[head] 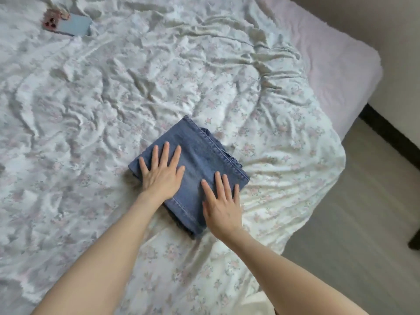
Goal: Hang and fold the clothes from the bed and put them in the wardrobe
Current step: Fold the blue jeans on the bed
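Blue denim jeans [193, 169], folded into a compact rectangle, lie on the rumpled floral sheet [113, 98] toward the bed's near right edge; the left hand [162, 172] presses flat, fingers spread, on the bundle's left side; the right hand [221, 205] lies open, palm down, on its near right corner; a phone [68, 23] rests face down near the bed's far left corner, well apart from the jeans.
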